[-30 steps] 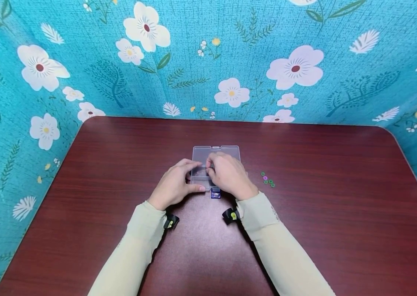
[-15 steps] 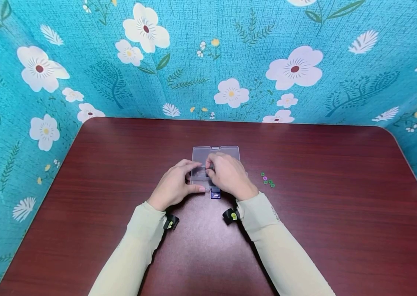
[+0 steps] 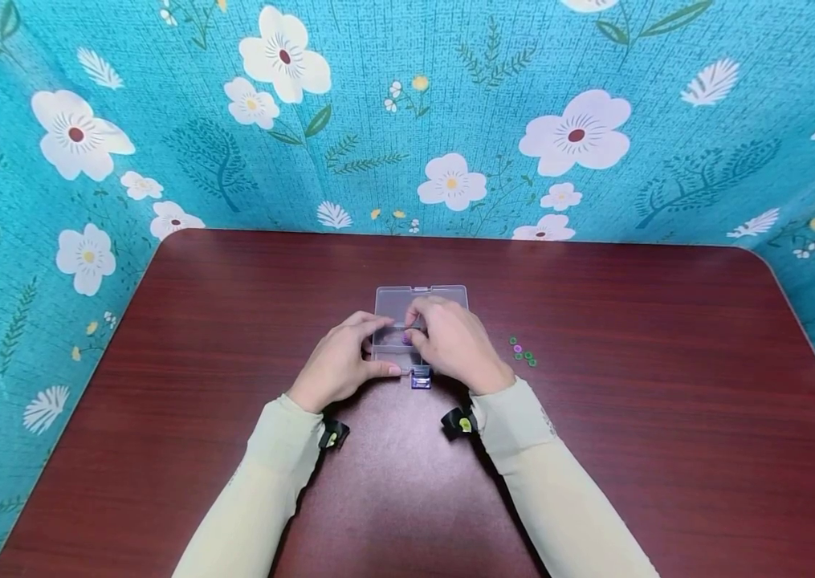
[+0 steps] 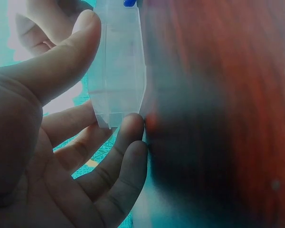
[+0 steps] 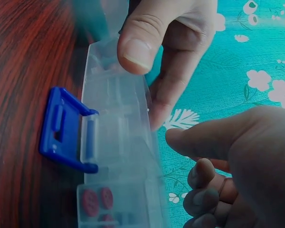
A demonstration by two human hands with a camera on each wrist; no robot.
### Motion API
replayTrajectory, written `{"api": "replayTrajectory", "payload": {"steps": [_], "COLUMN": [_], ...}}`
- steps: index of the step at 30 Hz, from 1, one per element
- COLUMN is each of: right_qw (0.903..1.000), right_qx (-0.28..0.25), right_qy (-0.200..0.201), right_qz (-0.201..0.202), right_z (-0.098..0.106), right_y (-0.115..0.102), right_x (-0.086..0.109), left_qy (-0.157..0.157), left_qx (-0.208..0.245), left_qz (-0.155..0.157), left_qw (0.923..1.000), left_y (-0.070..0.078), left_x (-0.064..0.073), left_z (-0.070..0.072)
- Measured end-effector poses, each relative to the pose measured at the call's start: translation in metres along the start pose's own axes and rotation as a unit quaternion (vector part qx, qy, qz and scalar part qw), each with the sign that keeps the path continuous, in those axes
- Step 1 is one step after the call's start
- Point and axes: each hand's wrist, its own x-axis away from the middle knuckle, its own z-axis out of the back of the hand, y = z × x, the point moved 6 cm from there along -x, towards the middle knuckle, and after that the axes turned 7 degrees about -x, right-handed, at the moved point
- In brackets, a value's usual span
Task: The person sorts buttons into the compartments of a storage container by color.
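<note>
A clear plastic compartment box lies on the table, its lid raised at the back and its blue latch hanging at the front. My left hand grips the box's left end, thumb at the front and fingers round the end, as the left wrist view box end shows. Over the compartments my right hand hovers with loosely bent fingers; nothing shows between thumb and fingers. Just below its thumb tip is something small and purple. Red buttons sit in a front compartment in the right wrist view.
Several small green and purple button-like pieces lie on the table to the right of the box. The dark red wooden table stretches out on both sides. A turquoise flowered cloth hangs behind it.
My right hand has shifted slightly to the right, and its fingertips have parted a little. The purple thing now shows beneath the thumb. My left hand has kept its place on the box.
</note>
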Motion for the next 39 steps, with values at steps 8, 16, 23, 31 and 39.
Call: {"api": "replayTrajectory", "payload": {"steps": [8,16,23,31,39], "right_qw": [1.0000,0.9998,0.9994,0.9988,0.9983], "right_qx": [0.002,0.003,0.009,0.017,0.017], "right_qy": [0.005,0.018,0.033,0.037,0.047], "right_qz": [-0.004,-0.011,-0.010,-0.026,-0.030], "right_z": [0.010,0.019,0.028,0.037,0.043], "right_y": [0.000,0.006,0.009,0.016,0.022], "right_x": [0.007,0.015,0.021,0.029,0.037], "left_qy": [0.001,0.000,0.000,-0.004,-0.006], "left_qx": [0.003,-0.001,-0.003,-0.006,-0.009], "left_qz": [0.004,0.006,0.009,0.014,0.019], "left_qw": [1.0000,1.0000,1.0000,0.9999,0.9998], "left_y": [-0.001,-0.002,-0.003,-0.001,-0.001], "left_x": [0.002,0.002,0.002,0.001,0.000], "left_z": [-0.001,-0.003,-0.003,-0.002,-0.002]}}
